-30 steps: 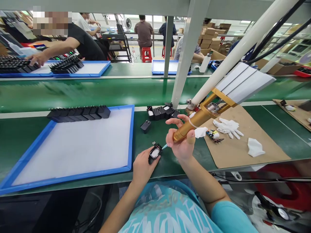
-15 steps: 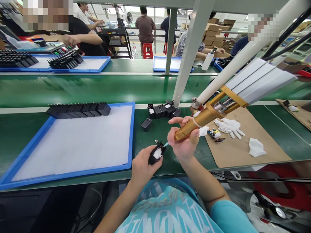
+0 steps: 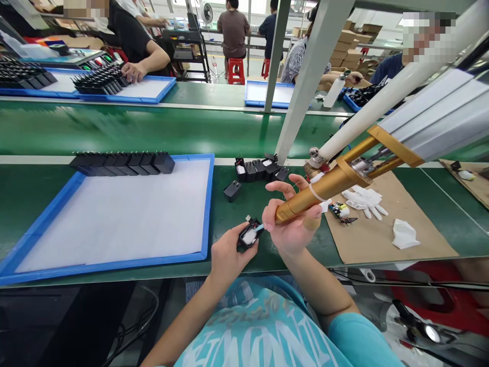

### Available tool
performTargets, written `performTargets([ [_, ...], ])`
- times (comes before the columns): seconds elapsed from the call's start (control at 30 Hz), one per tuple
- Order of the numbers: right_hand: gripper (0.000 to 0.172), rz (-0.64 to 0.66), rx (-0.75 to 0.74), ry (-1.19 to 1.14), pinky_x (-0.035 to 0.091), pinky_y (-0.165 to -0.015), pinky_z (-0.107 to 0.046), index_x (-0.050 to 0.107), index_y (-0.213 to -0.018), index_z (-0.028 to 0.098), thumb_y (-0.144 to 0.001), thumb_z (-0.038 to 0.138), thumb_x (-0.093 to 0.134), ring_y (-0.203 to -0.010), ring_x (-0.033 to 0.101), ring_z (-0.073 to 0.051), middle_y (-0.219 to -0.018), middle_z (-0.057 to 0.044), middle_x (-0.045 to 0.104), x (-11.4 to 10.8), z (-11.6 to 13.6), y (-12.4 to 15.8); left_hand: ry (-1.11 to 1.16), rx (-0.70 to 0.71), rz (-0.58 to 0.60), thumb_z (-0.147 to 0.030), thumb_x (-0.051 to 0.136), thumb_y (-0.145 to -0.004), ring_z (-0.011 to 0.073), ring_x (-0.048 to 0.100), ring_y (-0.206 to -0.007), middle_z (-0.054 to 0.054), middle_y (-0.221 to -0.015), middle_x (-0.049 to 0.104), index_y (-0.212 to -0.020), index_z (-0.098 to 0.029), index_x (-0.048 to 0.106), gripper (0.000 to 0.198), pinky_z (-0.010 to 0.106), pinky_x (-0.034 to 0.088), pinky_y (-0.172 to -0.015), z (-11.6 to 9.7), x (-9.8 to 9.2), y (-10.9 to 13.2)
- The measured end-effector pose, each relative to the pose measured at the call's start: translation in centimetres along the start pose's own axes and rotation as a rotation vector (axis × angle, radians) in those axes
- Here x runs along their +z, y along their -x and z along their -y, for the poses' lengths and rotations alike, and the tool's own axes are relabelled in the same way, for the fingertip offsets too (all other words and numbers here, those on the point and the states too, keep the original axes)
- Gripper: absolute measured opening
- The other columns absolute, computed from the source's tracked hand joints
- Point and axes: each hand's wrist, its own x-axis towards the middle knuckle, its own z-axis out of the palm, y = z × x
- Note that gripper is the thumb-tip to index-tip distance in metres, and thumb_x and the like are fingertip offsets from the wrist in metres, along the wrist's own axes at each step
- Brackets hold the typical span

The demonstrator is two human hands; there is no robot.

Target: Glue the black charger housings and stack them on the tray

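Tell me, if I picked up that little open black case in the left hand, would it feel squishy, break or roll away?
The black case probably feels stiff: its walls look straight in the left hand. Its insides might be delicate, since the open top exposes a white part. It likely wouldn't roll, because it looks boxy.

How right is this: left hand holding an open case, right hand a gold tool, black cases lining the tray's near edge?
Wrong edge: in the head view, black cases line the far edge of the tray. Left hand holds an open case, right hand a gold tool.
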Motion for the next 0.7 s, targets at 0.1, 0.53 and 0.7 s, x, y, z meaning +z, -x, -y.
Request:
performTargets([
  [0.1, 0.049, 0.017, -0.017, -0.032, 0.033, -0.03, -0.025, 0.045, -0.115, 0.032, -0.083, 0.068, 0.039, -0.034, 0.046, -0.006, -0.101, -0.004, 0.064, 0.5, -0.1, 0.1, 0.053, 0.008, -0.004, -0.032, 0.066, -0.079, 0.0154, 0.069, -0.07, 0.004, -0.092, 0.073, -0.11, -0.021, 0.059, 0.034, 0.025, 0.054, -0.064, -0.3, 0.4, -0.2],
  [0.53, 0.048, 0.046, -0.01, -0.083, 0.032, -0.03, -0.025, 0.045, -0.11, 0.032, -0.082, 0.07, 0.037, -0.036, 0.046, -0.006, -0.101, -0.003, 0.059, 1.0, 0.0, 0.3, 0.144, 0.005, 0.0, -0.034, 0.067, -0.079, 0.0192, 0.07, -0.082, 0.004, -0.098, 0.074, -0.114, -0.022, 0.059, 0.038, 0.029, 0.055, -0.073, -0.4, 1.1, -0.7],
  [0.7, 0.053, -0.035, -0.046, 0.01, 0.036, -0.034, -0.027, 0.044, -0.117, 0.037, -0.083, 0.073, 0.027, -0.04, 0.047, -0.007, -0.111, -0.003, 0.056, -0.2, -0.3, -0.7, -0.001, -0.078, 0.104, -0.033, 0.064, -0.082, 0.0216, 0.068, -0.09, 0.005, -0.101, 0.071, -0.12, -0.023, 0.058, 0.04, 0.032, 0.054, -0.078, 0.4, 1.1, -1.2],
])
